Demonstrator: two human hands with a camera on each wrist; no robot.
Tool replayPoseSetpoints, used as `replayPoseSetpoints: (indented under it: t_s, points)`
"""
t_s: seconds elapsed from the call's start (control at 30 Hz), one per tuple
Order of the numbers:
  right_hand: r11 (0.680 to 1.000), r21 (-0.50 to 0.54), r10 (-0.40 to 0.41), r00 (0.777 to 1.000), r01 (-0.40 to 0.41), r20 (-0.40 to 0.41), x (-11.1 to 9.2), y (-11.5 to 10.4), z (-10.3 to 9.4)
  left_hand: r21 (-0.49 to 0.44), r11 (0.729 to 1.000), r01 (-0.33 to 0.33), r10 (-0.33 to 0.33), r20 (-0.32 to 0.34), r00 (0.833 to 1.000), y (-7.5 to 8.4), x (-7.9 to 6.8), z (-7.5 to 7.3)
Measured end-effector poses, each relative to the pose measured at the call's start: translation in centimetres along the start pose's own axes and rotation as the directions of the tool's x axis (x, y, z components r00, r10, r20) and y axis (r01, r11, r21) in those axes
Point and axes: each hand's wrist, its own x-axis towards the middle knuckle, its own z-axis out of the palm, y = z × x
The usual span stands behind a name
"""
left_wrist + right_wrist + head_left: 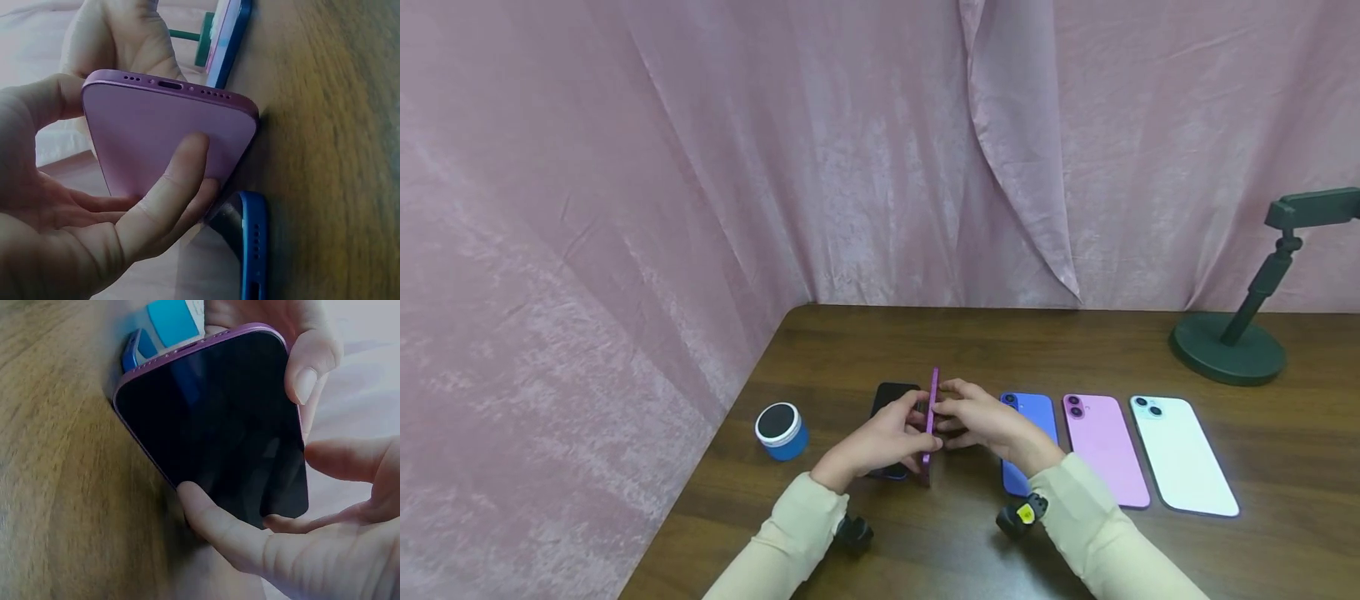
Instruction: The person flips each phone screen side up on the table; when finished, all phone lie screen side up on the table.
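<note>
Both hands hold a pink phone (933,400), tilted up on edge over the table and seen nearly edge-on in the head view. My left hand (880,433) grips it from the back side, with a finger laid across the plain pink back (134,122). Its thumb reaches over the edge onto the screen side in the right wrist view. My right hand (988,421) pinches the phone's edges from the dark screen (212,406) side, thumb at the lower edge. Partly hidden under the left hand, a phone with a dark face (895,390) and blue frame (259,234) lies flat.
To the right, a blue phone (1037,410), a pink phone (1105,450) and a pale mint phone (1183,458) lie backs up in a row. A blue jar with a black-topped white lid (782,429) stands left. The dark green stand (1228,350) is at back right, before pink curtains.
</note>
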Motion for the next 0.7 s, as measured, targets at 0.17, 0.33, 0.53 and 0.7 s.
replayPoseSetpoints:
  t_s: [0.17,0.33,0.53,0.7]
  points:
    - [1.000,0.016,0.014,1.000,-0.014,0.018,-0.12,-0.01,-0.21,0.018,1.000,-0.009,0.009,-0.009,1.000,0.41,-0.14,0.30]
    - [0.999,0.005,0.038,0.999,-0.038,0.003,-0.39,-0.25,-0.24,0.040,0.998,-0.045,0.045,-0.019,0.999,0.62,-0.15,0.54]
    - [0.998,-0.008,0.059,0.998,-0.059,-0.016,-0.60,-0.50,-0.19,0.007,0.999,-0.033,0.033,-0.052,0.998,0.65,-0.12,0.75]
    - [0.997,0.003,0.074,0.995,-0.074,-0.060,-0.64,-0.52,-0.36,-0.022,1.000,-0.021,0.019,-0.068,0.997,0.65,-0.14,0.96]
